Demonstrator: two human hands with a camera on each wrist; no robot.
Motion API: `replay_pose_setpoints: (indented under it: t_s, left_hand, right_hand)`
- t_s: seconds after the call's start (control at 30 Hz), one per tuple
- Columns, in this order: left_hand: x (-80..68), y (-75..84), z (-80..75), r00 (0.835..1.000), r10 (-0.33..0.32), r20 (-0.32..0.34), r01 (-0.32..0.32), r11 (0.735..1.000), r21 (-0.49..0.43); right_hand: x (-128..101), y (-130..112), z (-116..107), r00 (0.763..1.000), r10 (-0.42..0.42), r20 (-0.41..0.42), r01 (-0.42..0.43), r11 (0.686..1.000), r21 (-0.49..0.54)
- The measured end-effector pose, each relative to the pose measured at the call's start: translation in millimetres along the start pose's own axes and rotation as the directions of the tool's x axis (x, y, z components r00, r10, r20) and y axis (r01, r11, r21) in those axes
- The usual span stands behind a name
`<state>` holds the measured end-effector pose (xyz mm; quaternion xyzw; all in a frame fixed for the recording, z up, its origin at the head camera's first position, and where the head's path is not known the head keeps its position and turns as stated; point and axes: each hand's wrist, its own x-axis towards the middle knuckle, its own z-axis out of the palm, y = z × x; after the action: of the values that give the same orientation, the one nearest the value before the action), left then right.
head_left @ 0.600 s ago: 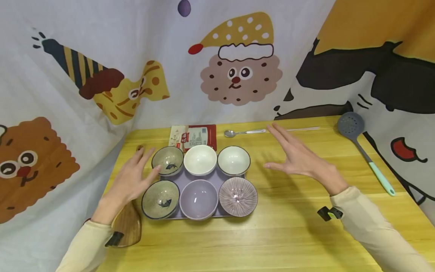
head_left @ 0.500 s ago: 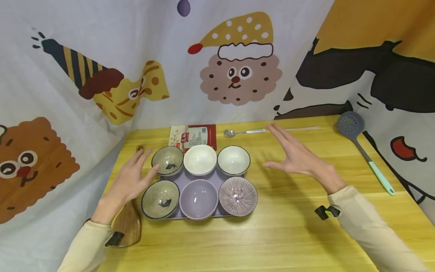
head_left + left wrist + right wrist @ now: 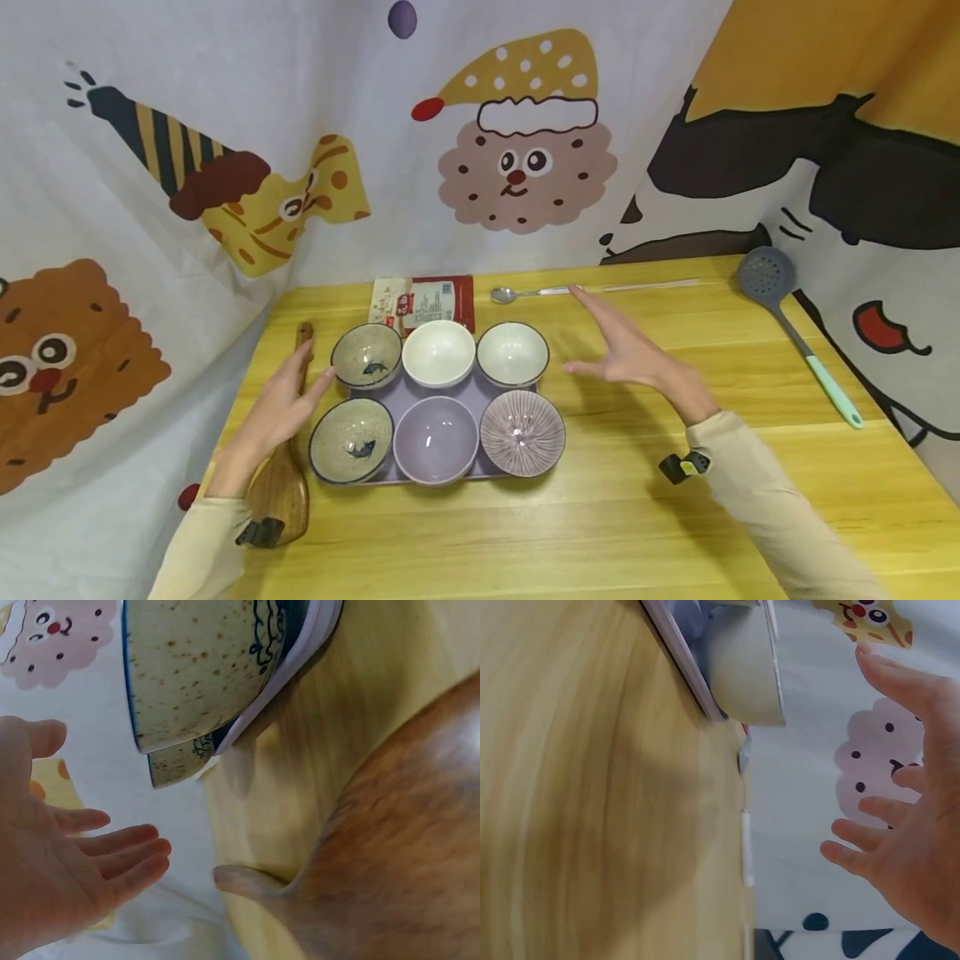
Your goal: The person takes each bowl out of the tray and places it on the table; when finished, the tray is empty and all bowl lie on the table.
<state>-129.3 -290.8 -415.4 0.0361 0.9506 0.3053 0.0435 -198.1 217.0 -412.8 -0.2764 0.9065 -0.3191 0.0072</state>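
A lilac tray (image 3: 411, 393) on the yellow table carries several small bowls in two rows. My left hand (image 3: 281, 404) hovers open at the tray's left side, close to the two speckled fish bowls (image 3: 367, 356) (image 3: 202, 667), holding nothing. Under that wrist lies a wooden spatula (image 3: 281, 483) (image 3: 397, 847). My right hand (image 3: 626, 350) (image 3: 907, 825) is spread open above the table, right of the white bowl with the dark rim (image 3: 513, 353) (image 3: 746, 671), touching nothing.
A red and white packet (image 3: 423, 302) lies behind the tray. A metal spoon (image 3: 536, 292) and a thin stick (image 3: 645, 286) lie near the back edge. A grey slotted spatula with a mint handle (image 3: 795, 329) is at the right. Cartoon cloth (image 3: 517, 150) walls the table.
Both hands have drifted a little left and back toward me; the left hand has pulled away from the back speckled bowl, uncovering the wooden spatula's handle. Nothing was picked up.
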Motion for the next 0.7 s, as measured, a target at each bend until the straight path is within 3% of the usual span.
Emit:
replay_pose_setpoints:
  t_s: [0.27, 0.53, 0.7]
  left_hand:
    - [7.1, -15.1, 6.1, 0.997, -0.032, 0.068, 0.039, 0.994, -0.104]
    - [12.9, -29.0, 12.2, 0.987, 0.000, 0.161, 0.037, 0.973, -0.227]
    - [16.8, -35.2, 14.9, 0.972, 0.019, 0.236, 0.074, 0.923, -0.377]
  right_hand:
    - [12.2, 1.9, 21.5, 0.997, -0.006, 0.079, -0.001, 0.996, 0.084]
    - [24.6, -0.2, 37.0, 0.982, -0.009, 0.190, -0.020, 0.989, 0.147]
    - [31.8, 1.5, 43.2, 0.975, -0.028, 0.223, -0.013, 0.984, 0.180]
